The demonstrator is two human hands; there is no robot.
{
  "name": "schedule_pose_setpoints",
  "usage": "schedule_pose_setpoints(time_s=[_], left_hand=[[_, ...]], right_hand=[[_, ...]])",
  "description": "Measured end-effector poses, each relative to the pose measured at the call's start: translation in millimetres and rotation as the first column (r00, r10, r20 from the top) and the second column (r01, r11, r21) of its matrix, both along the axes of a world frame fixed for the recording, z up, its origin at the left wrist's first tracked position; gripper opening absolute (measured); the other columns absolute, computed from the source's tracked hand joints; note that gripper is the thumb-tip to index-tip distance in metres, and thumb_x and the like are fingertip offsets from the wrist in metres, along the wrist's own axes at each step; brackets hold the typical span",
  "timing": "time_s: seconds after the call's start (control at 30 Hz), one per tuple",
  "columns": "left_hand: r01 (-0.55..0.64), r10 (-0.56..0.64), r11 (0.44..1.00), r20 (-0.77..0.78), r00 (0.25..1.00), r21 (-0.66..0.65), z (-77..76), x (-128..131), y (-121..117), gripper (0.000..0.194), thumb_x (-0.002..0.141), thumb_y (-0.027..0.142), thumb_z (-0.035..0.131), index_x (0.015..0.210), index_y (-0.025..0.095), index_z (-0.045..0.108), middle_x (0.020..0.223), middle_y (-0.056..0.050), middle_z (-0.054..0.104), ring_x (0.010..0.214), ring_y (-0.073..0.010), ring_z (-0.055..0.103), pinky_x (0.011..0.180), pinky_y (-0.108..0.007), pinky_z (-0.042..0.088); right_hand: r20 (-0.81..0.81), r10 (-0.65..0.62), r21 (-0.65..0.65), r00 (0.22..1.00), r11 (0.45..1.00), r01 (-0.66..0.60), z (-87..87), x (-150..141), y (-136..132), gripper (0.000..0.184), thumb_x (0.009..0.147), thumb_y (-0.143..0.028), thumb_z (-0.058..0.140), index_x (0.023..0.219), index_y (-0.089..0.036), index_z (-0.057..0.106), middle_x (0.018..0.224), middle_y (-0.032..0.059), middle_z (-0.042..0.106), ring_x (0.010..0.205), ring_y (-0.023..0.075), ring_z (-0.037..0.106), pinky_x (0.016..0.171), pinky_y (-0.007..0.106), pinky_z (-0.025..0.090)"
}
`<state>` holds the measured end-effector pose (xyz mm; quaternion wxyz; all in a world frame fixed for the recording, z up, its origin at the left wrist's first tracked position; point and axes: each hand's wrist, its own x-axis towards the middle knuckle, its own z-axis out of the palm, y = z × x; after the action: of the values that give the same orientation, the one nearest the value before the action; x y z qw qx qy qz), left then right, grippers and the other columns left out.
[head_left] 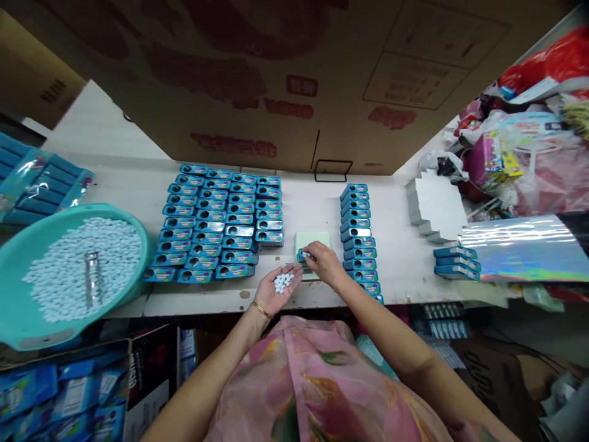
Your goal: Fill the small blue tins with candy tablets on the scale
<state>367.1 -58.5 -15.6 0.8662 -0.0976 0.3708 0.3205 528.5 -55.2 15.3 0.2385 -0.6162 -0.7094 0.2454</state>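
My left hand [278,291] is palm up, cupping a small heap of white mints [284,282]. Just above and right of it, my right hand [323,263] is closed, its fingers at one end of a small blue tin [301,255]. Something white shows inside that tin; the fingertips partly cover it. Under the tin lies a pale green scale [313,238], partly hidden by my right hand. Several rows of blue tins [210,226] stand left of the hands. A single column of blue tins [359,242] lines up to the right.
A turquoise basin [145,245] of white mints with a metal scoop [92,279] stands at left. A big cardboard box [276,80] walls off the back. White card sheets [437,202], three stacked blue tins [456,263] and bagged clutter [538,147] are at right.
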Motion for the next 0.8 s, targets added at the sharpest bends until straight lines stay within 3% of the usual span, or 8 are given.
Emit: schedule_pose_setpoints(time_s=[0.17,0.27,0.53,0.7,0.8], left_hand=[[-0.027,0.026,0.999,-0.038,0.999,-0.033,-1.3,-7,-7,0.024,0.075,0.015,0.041,0.09,0.005,0.057,0.091,-0.018,0.062,0.097,-0.0235,0.054,0.08,-0.035,0.046],[-0.046,0.044,0.998,-0.051,0.998,-0.034,-3.2,-12,-10,0.023,0.075,0.015,0.041,0.087,0.006,0.058,0.091,-0.017,0.062,0.097,-0.0236,0.054,0.08,-0.035,0.047],[-0.055,0.053,0.997,-0.044,0.998,-0.053,-7.3,-18,-11,0.022,0.075,0.014,0.041,0.087,0.006,0.058,0.09,-0.016,0.063,0.097,-0.0236,0.054,0.078,-0.034,0.048],[-0.066,0.06,0.995,-0.076,0.995,-0.076,-9.4,-25,-15,0.021,0.075,0.012,0.041,0.086,0.005,0.058,0.088,-0.017,0.063,0.094,-0.023,0.056,0.076,-0.033,0.049],[-0.043,0.032,0.994,-0.109,0.994,-0.101,-10.3,-29,-21,0.019,0.075,0.012,0.042,0.083,0.006,0.058,0.082,-0.016,0.064,0.087,-0.0215,0.059,0.072,-0.03,0.05]], right_hand=[[0.144,0.055,-0.05,0.988,0.998,-0.048,-7.3,2,6,0.022,0.078,-0.012,0.045,0.095,-0.018,0.057,0.092,0.0054,0.056,0.087,0.0147,0.049,0.078,0.026,0.039],[0.132,0.04,-0.035,0.99,0.999,-0.036,-11.4,1,5,0.022,0.079,-0.014,0.043,0.096,-0.018,0.058,0.093,0.0052,0.057,0.088,0.0151,0.05,0.079,0.027,0.039],[-0.181,-0.093,0.072,0.979,0.992,0.108,-13.7,10,0,0.026,0.08,-0.012,0.038,0.096,-0.019,0.058,0.092,0.0037,0.059,0.087,0.013,0.053,0.078,0.027,0.042],[-0.415,-0.285,0.01,0.864,0.948,0.317,-2.7,24,-13,0.021,0.079,-0.019,0.041,0.091,-0.02,0.059,0.088,0.003,0.056,0.071,0.0109,0.054,0.065,0.025,0.047],[-0.469,-0.327,-0.041,0.82,0.936,0.35,0.6,22,-29,0.02,0.078,-0.018,0.043,0.089,-0.02,0.06,0.083,0.0024,0.056,0.062,0.0093,0.053,0.059,0.023,0.047]])
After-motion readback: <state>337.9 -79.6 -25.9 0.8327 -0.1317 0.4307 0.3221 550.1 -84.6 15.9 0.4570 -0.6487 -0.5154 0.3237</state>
